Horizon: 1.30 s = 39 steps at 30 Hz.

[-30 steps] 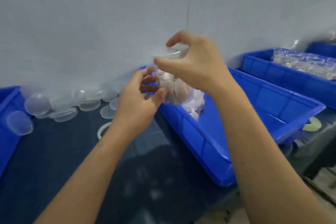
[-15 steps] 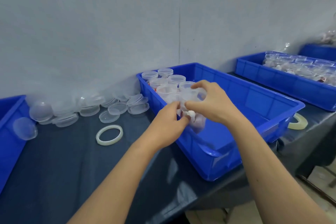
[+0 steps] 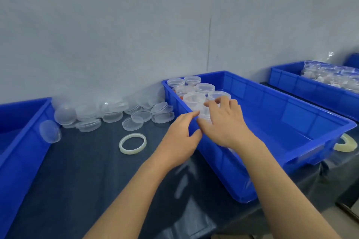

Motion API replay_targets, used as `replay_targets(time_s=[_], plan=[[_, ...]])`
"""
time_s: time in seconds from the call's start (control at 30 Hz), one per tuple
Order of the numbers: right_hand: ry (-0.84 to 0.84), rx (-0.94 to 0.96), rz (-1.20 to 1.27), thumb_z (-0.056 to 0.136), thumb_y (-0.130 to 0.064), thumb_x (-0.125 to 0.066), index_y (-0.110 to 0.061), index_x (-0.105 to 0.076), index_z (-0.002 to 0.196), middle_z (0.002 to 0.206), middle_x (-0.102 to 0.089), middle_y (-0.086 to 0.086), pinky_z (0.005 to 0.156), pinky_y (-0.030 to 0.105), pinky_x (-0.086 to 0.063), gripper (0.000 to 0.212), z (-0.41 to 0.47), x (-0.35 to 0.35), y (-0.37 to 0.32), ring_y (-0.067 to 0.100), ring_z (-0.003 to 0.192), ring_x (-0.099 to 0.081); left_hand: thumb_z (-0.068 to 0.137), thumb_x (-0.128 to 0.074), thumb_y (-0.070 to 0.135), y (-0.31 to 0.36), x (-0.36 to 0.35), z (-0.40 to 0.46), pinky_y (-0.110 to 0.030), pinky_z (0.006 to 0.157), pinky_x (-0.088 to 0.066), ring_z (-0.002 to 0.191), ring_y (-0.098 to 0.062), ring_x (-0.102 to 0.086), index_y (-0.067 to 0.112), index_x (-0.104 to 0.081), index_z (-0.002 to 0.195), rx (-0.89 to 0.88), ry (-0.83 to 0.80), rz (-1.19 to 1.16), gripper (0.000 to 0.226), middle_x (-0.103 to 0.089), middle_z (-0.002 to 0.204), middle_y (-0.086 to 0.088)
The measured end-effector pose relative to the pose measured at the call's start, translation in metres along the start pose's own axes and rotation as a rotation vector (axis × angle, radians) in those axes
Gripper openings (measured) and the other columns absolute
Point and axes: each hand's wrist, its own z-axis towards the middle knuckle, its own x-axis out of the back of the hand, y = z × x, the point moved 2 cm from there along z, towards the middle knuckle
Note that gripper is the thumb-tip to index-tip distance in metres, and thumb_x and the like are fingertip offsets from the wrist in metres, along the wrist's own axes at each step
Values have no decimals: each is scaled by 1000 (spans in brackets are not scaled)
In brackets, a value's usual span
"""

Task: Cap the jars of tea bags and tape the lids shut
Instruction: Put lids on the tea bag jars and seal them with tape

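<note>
A: Hands?
B: Right hand (image 3: 225,122) is inside the middle bin (image 3: 291,122), fingers spread and loose over a clear jar (image 3: 204,115) at the bin's left wall. Touching it, grip unclear, so I cannot tell. Left hand (image 3: 179,137) is at the same wall from outside, fingers curled toward the jar, tips at the rim. Can't tell if it holds anything either.
A: Where's the jar?
B: In the bin, front of a cluster of capped jars (image 3: 194,89) in the far left corner.
A: Lids?
B: Loose clear lids (image 3: 139,116) piled on the tabletop (image 3: 81,170) by the wall, left of the bin.
A: Tape?
B: One roll (image 3: 132,143) flat on the tabletop near the left hand, apart from it. Second roll (image 3: 347,142) peeking out beyond the bin's right end.
A: Others?
B: Left bin (image 3: 23,141) at the edge, far bin (image 3: 310,87) holding more jars.
</note>
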Motion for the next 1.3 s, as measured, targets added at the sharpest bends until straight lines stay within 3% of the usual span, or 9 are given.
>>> replay_targets(time_s=[0.1, 0.2, 0.27, 0.4, 0.5, 0.8, 0.97, 1.07, 1.3], plan=[[74, 229, 93, 99, -29, -48, -20, -57, 131, 133, -48, 7, 104, 46, -38, 34, -6, -16, -57, 32, 119, -42, 88, -55, 5, -10, 33, -18, -12, 103, -43, 130, 6, -55, 34, -61, 137, 14, 107, -131, 57, -63, 140, 20], [-66, 339, 379, 97, -15, -48, -19, -57, 123, 122, -51, 3, 95, 46, -45, 28, -17, -50, -111, 27, 110, -47, 78, -49, -3, -34, 72, -49, -31, 105, -52, 121, -10, -68, 19, -70, 123, 47, 200, -147, 54, -75, 123, 7], [-147, 362, 483, 98, -13, -46, -22, -56, 126, 123, -50, 1, 97, 44, -46, 31, -24, -77, -143, 26, 112, -48, 75, -52, -1, -57, 97, -74, -30, 99, -55, 113, -12, -72, 19, -73, 116, 110, 254, -106, 51, -78, 114, 8], [-318, 436, 401, 101, -19, -43, -23, -53, 126, 128, -49, 0, 99, 45, -46, 28, -40, -132, -191, 26, 119, -47, 75, -52, -11, -106, 125, -122, -31, 94, -56, 103, -14, -73, 17, -73, 102, 279, 274, -61, 44, -79, 102, 2], [-296, 489, 165, 98, -31, -40, -27, -49, 116, 125, -47, -4, 103, 41, -39, 21, -54, -164, -207, 25, 120, -45, 78, -51, -10, -131, 122, -147, -28, 87, -52, 95, -6, -68, 19, -71, 98, 332, 234, 69, 40, -74, 98, 8], [-215, 502, 183, 96, -36, -51, -31, -50, 108, 115, -48, -11, 92, 32, -37, 14, -55, -171, -215, 19, 108, -46, 80, -42, -2, -121, 129, -156, -32, 89, -52, 98, -13, -62, 17, -66, 104, 348, 202, 215, 38, -68, 105, 3], [-164, 532, 528, 91, -18, -65, -22, -66, 108, 110, -56, -5, 87, 41, -45, 18, -55, -139, -262, 22, 98, -51, 91, -48, 3, -84, 170, -174, -30, 80, -39, 101, -21, -58, 26, -56, 113, 300, 229, 715, 34, -60, 113, 5], [-175, 617, 749, 92, -18, -63, -26, -65, 112, 111, -56, -12, 89, 33, -47, 22, -64, -113, -311, 13, 102, -53, 91, -52, 1, -55, 213, -193, -33, 85, -44, 100, -18, -55, 24, -59, 119, 303, 327, 914, 37, -58, 115, 6], [-269, 912, 708, 97, -25, -58, -25, -56, 125, 122, -51, -9, 87, 40, -52, 28, -91, -88, -428, 17, 109, -51, 96, -57, 6, -64, 318, -259, -35, 94, -47, 118, -23, -52, 19, -49, 141, 707, 388, 1119, 48, -55, 128, -1]])
